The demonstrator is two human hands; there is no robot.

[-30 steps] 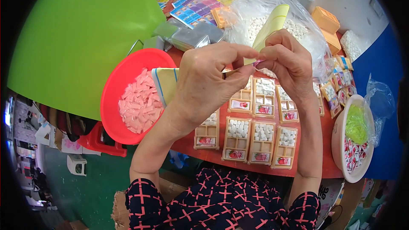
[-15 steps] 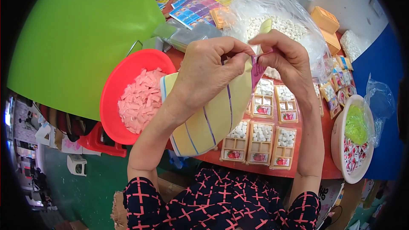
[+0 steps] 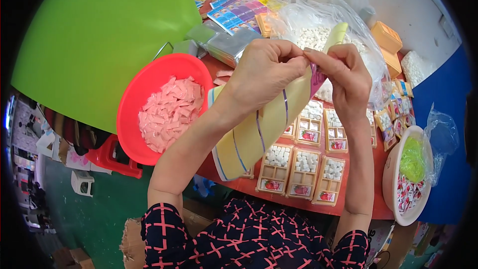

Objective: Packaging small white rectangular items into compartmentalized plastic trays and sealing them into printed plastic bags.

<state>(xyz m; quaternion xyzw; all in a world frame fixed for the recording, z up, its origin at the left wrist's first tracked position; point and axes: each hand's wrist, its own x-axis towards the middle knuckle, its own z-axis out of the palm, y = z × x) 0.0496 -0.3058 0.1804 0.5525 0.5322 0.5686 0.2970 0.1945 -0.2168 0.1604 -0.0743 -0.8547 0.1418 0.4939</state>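
Observation:
My left hand [image 3: 271, 72] and my right hand [image 3: 351, 79] meet in the air above the table, both closed on a long, bendy label sheet [image 3: 249, 134]. Its pale yellow back, crossed by purple and blue lines, faces me. A purple printed corner [image 3: 317, 77] shows between the hands, where thumbs and fingertips pinch together. Past my right fingers a yellow-green end [image 3: 337, 37] curls up. Whether a single label is coming loose is hidden by the fingers. Below are beige compartment trays [image 3: 301, 172] holding white cubes and small strawberry-printed packets.
A red basin [image 3: 127, 119] of pink packets stands left, and a pale basin [image 3: 391, 184] with small packets and a green bag right. Behind lie a clear bag of white cubes [image 3: 313, 35], printed sheets [image 3: 239, 12] and stacked orange trays [image 3: 387, 37]. A green panel [image 3: 104, 45] rises left.
Both hands have shifted slightly right with the sheet. My right thumb and fingers have closed in against the left fingertips, and the yellow-green end shows more.

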